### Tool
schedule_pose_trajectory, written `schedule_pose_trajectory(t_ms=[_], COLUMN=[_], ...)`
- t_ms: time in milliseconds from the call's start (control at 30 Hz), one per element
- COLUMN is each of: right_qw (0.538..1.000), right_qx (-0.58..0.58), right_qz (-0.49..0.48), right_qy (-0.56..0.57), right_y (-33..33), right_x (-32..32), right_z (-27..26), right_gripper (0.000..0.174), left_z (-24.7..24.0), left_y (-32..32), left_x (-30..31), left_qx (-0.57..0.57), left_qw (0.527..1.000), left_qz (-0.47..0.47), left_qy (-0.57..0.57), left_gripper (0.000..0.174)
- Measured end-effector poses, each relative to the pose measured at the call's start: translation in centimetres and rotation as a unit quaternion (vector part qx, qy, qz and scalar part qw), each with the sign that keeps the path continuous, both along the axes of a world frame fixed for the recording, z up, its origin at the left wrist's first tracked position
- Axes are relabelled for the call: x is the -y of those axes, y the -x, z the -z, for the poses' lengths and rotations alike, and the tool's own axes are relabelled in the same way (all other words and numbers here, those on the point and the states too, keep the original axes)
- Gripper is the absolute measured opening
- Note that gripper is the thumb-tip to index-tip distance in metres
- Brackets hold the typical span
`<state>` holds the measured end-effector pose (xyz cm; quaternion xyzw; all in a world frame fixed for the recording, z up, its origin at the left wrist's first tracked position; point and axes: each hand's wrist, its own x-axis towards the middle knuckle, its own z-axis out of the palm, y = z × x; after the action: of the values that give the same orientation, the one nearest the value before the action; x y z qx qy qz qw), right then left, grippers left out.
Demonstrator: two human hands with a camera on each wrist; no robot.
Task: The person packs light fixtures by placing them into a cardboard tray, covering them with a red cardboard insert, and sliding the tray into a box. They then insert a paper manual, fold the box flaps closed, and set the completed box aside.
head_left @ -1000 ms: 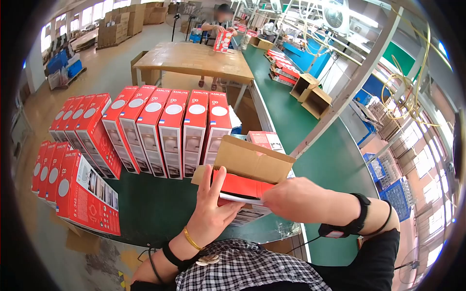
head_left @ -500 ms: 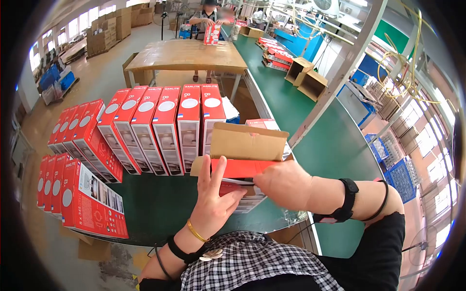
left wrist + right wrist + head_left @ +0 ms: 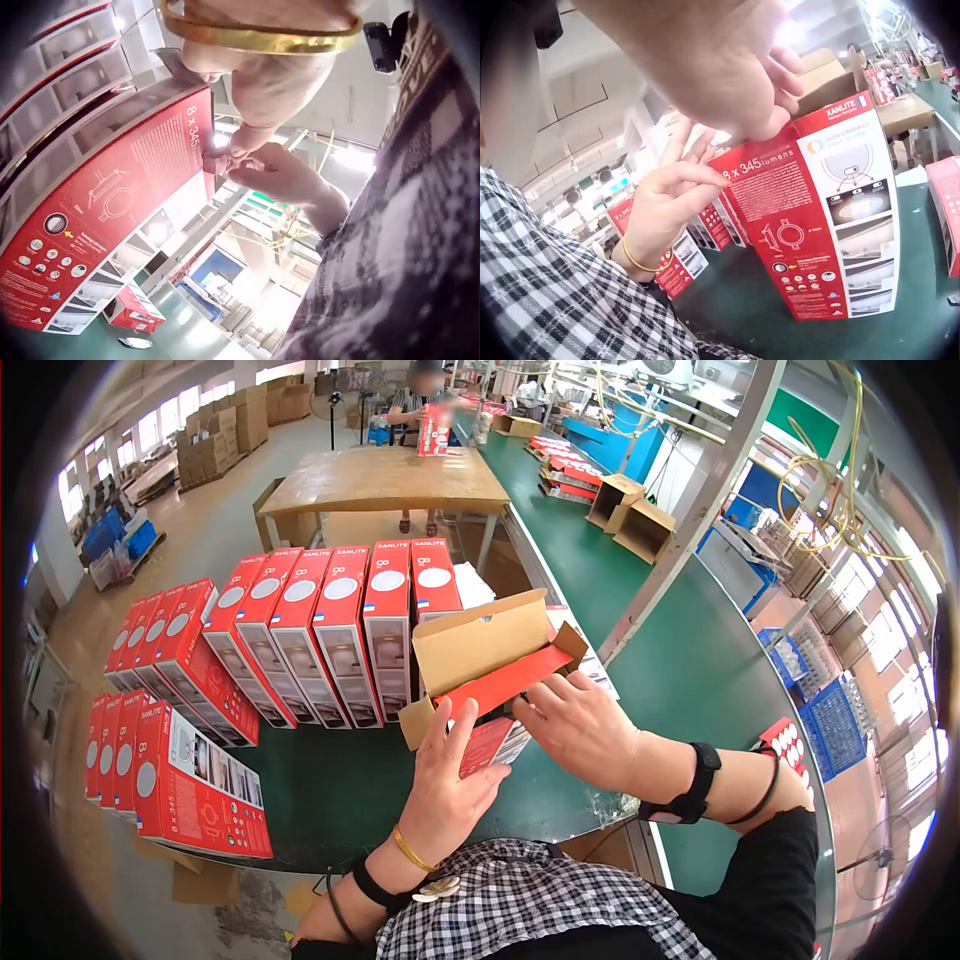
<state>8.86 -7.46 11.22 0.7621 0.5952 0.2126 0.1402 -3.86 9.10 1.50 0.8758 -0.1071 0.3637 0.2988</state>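
An upright red and white carton [image 3: 490, 748] stands in front of the person, its top open; a brown flap [image 3: 480, 640] is raised at the far side and a red panel [image 3: 508, 678] slants across the opening. My left hand [image 3: 440, 795] touches the carton's near left corner, two fingers straight and the thumb against its face. At the near right rim my right hand [image 3: 580, 735] pinches the edge with curled fingers; its fingertips are partly hidden. The right wrist view shows the printed carton side [image 3: 795, 225] below my right hand [image 3: 712, 75], with my left hand [image 3: 667, 206] beside it.
Several red cartons [image 3: 340, 610] stand in a row behind and to the left, with more [image 3: 200, 790] at the near left. A green worktop [image 3: 330, 790] lies under them. A slanted post [image 3: 690, 520] rises at the right; a person stands beyond a brown table [image 3: 385, 475].
The carton and its raised flap have turned, the right end swinging away from the body. My right hand's fingers have shifted along the rim; my left hand remains at the left corner.
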Motion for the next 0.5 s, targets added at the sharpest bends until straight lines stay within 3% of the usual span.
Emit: schedule_pose_trajectory(t_ms=[67, 167, 233, 300, 367, 400, 433, 467, 500], right_qw=[0.999, 0.987, 0.956, 0.948, 0.934, 0.947, 0.946, 0.960, 0.971], right_qx=[-0.034, -0.125, -0.211, -0.216, -0.232, -0.248, -0.248, -0.204, -0.161], right_qz=[-0.015, -0.049, -0.070, -0.081, -0.091, -0.085, -0.091, -0.070, -0.047], right_qy=[-0.021, -0.090, -0.194, -0.218, -0.256, -0.186, -0.189, -0.181, -0.172], right_y=[-0.4, -1.6, -2.5, -3.8, -5.1, -6.0, -5.6, -5.1, -4.7], right_x=[0.3, 0.9, 1.5, 1.7, 2.0, 2.4, 2.5, 2.5, 2.5], right_z=[1.2, 1.6, 1.4, 1.2, 1.7, 3.4, 3.7, 3.9, 4.2], right_gripper=[0.018, 0.020, 0.024, 0.031, 0.047, 0.055, 0.055, 0.055, 0.055], left_z=[-0.3, -0.5, 0.2, 2.3, 3.5, 3.9, 4.3, 4.6, 4.2], left_y=[0.2, 1.3, 2.5, 2.5, 1.8, 1.2, 0.5, -0.2, -0.9], left_x=[-0.1, -1.3, -3.2, -4.6, -4.7, -3.9, -3.0, -2.6, -1.9], left_qx=[-0.008, 0.097, 0.112, 0.077, -0.040, -0.049, -0.058, -0.070, -0.065], left_qw=[1.000, 0.993, 0.984, 0.972, 0.951, 0.941, 0.930, 0.930, 0.931], left_qz=[0.002, -0.073, -0.122, -0.121, -0.035, -0.006, 0.022, 0.039, 0.052], left_qy=[-0.001, -0.001, 0.070, 0.188, 0.304, 0.334, 0.363, 0.358, 0.355], left_gripper=[0.024, 0.025, 0.041, 0.064, 0.084, 0.086, 0.089, 0.089, 0.077])
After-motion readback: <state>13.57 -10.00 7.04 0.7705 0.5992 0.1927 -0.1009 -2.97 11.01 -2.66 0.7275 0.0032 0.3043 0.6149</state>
